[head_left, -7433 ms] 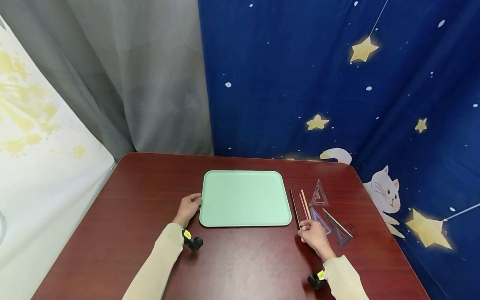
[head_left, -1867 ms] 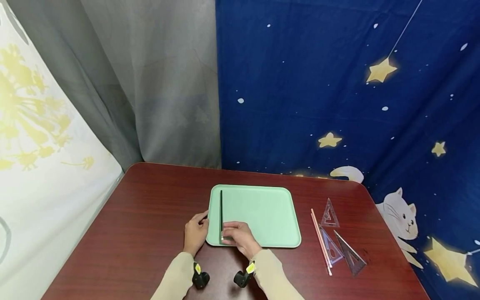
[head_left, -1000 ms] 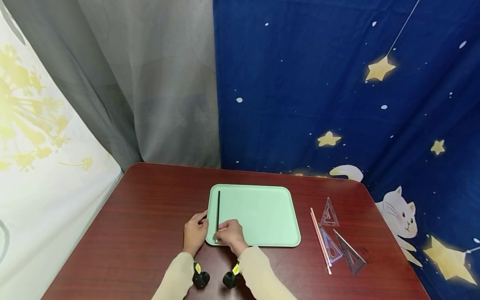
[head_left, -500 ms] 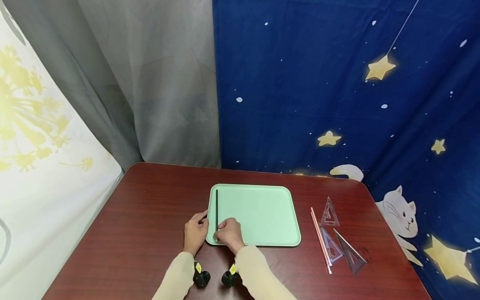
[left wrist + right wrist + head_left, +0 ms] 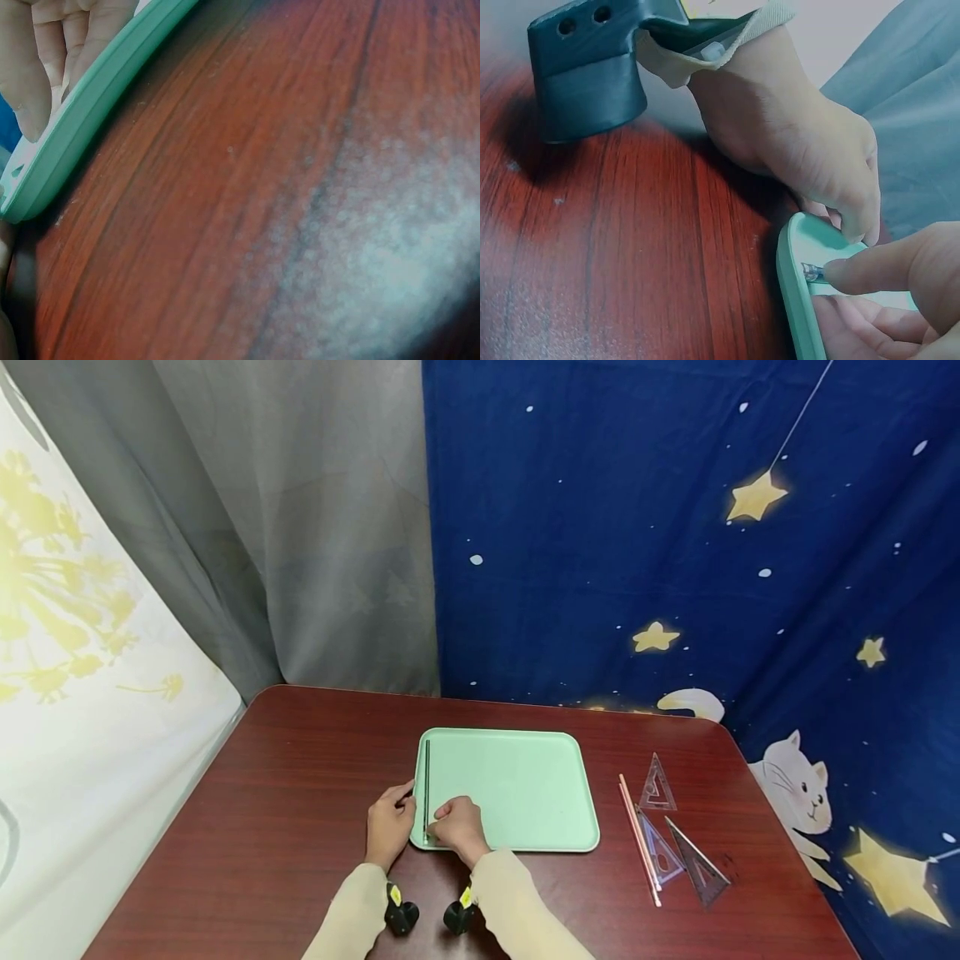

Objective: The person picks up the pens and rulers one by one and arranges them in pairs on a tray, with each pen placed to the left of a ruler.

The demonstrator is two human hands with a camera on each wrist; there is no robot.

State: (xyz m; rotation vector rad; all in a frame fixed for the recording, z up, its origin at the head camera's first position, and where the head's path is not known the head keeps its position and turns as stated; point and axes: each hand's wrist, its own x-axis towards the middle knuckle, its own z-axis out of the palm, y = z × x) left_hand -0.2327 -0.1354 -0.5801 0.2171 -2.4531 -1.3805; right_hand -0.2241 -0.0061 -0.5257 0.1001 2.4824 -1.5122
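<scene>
A black pencil (image 5: 427, 781) lies lengthwise along the left side of the light green tray (image 5: 525, 793). My right hand (image 5: 459, 828) pinches its near end; in the right wrist view the thumb (image 5: 877, 268) presses on the pencil's shiny end (image 5: 811, 272) close to the tray wall, with the other fingers curled beside it. At the tray's left edge, my left hand (image 5: 390, 828) grips the rim. Most of that hand's fingers are hidden in the left wrist view, where the tray rim (image 5: 97, 112) and right-hand fingers (image 5: 22, 75) show.
Right of the tray lie two slim pinkish pencils (image 5: 640, 843). Beside them are a clear set square (image 5: 657, 787), a bluish one (image 5: 662, 852) and a dark one (image 5: 699, 864). Curtains hang behind the reddish-brown table (image 5: 300, 777).
The black pencil, earlier at the tray's right with my right hand at it, is now in the tray. Over the last second it shifted left toward the left rim. My left hand stays put.
</scene>
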